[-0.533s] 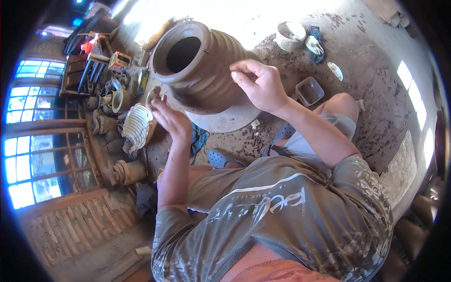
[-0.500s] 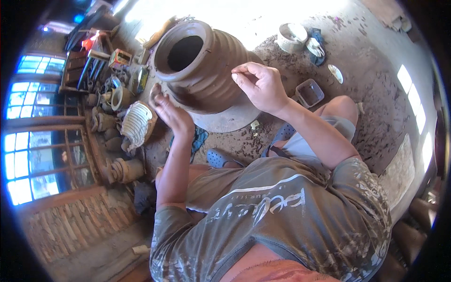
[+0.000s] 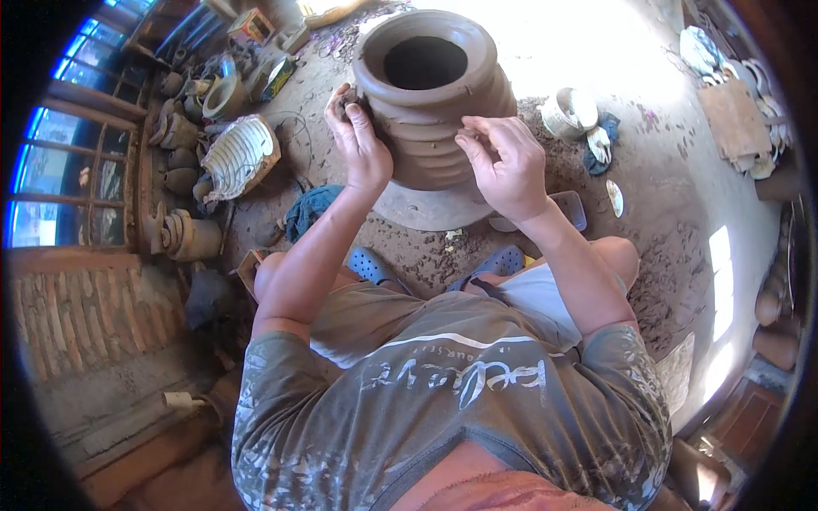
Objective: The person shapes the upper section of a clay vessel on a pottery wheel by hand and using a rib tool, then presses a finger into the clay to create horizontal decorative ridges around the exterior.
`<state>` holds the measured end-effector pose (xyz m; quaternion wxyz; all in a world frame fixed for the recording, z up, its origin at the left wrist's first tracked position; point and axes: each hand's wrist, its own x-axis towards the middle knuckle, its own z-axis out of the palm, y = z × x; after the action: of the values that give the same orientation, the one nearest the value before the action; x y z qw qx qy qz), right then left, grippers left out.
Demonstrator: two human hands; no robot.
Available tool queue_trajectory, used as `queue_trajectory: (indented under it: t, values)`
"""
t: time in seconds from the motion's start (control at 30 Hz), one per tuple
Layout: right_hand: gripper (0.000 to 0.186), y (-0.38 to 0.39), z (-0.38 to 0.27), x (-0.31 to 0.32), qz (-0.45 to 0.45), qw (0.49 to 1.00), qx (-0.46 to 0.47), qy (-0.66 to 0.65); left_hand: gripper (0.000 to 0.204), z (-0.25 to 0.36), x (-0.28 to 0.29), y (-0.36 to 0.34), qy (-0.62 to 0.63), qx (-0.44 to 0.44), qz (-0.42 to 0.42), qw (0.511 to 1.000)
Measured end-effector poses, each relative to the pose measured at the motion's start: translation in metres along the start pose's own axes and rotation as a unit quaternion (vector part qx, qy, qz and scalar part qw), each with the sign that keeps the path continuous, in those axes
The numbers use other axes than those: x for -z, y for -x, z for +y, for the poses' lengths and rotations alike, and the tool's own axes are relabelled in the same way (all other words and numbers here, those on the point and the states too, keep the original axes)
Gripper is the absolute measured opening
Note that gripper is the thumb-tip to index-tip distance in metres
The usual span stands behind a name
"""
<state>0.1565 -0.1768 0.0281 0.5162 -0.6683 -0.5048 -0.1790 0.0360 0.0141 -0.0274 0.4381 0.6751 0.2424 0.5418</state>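
Note:
A large brown clay pot (image 3: 422, 119) with a thick rim, dark round mouth and ridged wall stands upright on a pale round wheel head (image 3: 417, 209) in front of me. My left hand (image 3: 361, 146) is at the pot's left side, its fingers curled round a dark lump of clay (image 3: 348, 102) just below the rim. On the right, my right hand (image 3: 509, 162) is closed in a pinch close to the ridged wall. A small brown bit shows at its fingertips, probably clay. Whether those fingers touch the wall I cannot tell.
At left lie a ribbed white mold-like piece (image 3: 243, 157) and several clay pots (image 3: 194, 238) beneath the windows. A white bucket (image 3: 562, 115), a dark cloth (image 3: 596, 153) and a clear plastic tub (image 3: 569, 209) stand right of the pot. A blue-green cloth (image 3: 311, 211) lies near my left knee.
The view has turned, so the pot sits further right and higher. My left hand has moved up beside the rim, and a clay lump now shows in it. My right hand stays pinched near the wall.

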Motion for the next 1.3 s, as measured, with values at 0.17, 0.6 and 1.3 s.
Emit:
queue_trajectory:
  t: [0.17, 0.6, 1.3]
  values:
    - [0.01, -0.006, -0.008, -0.023, 0.017, 0.998, 0.056, 0.011, 0.049, 0.001, -0.004, 0.001, -0.044, -0.009, 0.005, 0.999]
    - [0.032, -0.015, -0.009, -0.027, -0.026, 0.999, -0.033, 0.007, 0.044, -0.027, 0.015, -0.053, -0.044, -0.033, -0.044, 0.998]
    - [0.064, 0.005, 0.049, 0.028, -0.173, 0.932, -0.312, -0.065, 0.058, -0.012, 0.009, -0.031, -0.027, 0.034, -0.057, 0.997]
